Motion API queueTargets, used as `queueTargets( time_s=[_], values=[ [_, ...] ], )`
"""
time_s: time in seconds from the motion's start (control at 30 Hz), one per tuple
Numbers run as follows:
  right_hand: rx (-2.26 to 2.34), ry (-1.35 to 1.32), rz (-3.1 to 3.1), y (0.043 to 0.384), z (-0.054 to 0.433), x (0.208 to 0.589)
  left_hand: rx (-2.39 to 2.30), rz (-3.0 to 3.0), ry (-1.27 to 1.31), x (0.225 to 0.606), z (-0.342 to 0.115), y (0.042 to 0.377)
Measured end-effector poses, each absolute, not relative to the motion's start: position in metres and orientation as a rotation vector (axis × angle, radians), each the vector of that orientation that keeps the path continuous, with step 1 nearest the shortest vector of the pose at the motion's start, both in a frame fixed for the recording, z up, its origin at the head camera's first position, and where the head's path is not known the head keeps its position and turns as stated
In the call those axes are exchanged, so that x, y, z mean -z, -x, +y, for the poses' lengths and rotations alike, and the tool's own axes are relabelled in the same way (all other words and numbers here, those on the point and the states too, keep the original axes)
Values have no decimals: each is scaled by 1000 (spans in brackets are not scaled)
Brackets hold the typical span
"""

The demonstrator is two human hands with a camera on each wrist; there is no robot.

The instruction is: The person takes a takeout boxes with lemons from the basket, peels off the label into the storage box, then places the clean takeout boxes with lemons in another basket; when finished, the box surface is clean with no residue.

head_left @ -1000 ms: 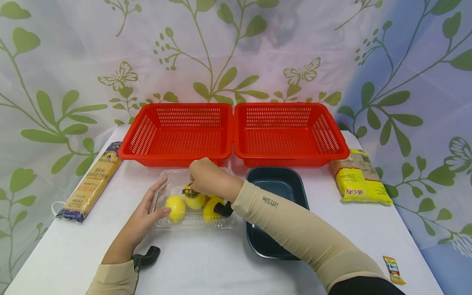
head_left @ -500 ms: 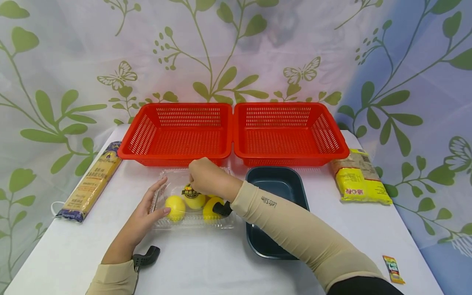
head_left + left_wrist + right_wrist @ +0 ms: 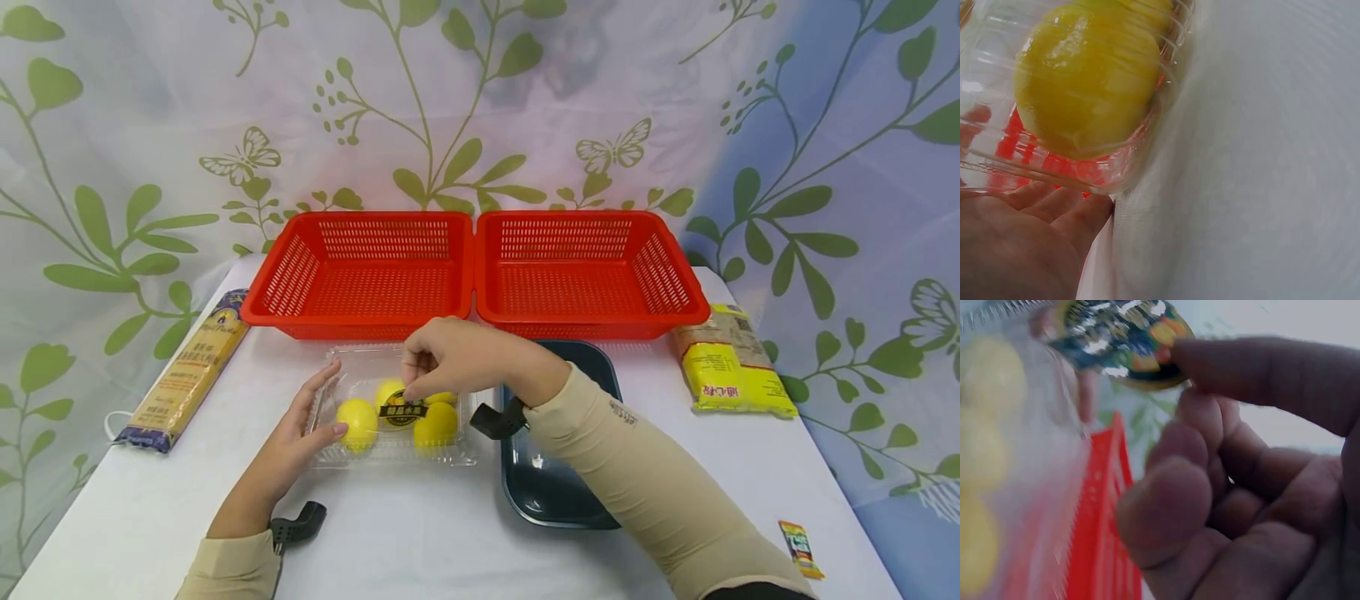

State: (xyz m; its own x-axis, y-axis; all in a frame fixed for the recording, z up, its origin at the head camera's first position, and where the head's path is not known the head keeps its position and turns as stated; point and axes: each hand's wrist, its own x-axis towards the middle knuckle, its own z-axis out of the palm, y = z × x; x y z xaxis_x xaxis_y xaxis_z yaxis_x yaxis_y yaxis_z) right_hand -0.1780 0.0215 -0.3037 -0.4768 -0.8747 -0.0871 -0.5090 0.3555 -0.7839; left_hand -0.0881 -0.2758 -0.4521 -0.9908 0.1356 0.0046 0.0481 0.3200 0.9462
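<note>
The right hand [image 3: 476, 357] pinches a dark label [image 3: 402, 412] over the clear container [image 3: 390, 455] of yellow fruit [image 3: 357, 422]. The container lies near of the left red basket [image 3: 360, 331]. The left hand [image 3: 296, 425], thumb and fingers apart, rests against its left side.

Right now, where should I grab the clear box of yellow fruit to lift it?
Probably both short ends, a hand from each side: the clear box lies flat, wider than deep. The left hand is at the left end; on the right, come down into the gap beside the dark tray.
</note>
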Motion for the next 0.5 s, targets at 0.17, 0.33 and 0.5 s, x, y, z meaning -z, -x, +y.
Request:
queueTargets(
  time_s=[0.17,0.33,0.5],
  values=[
    [1026,1140,2126,189,76,304,-1794,2487,-185,453,-276,89],
    [1051,1022,2177,194,124,319,-1801,2481,-193,454,-276,89],
    [989,928,2197,191,154,343,-1789,2485,-183,452,-276,88]
  ],
)
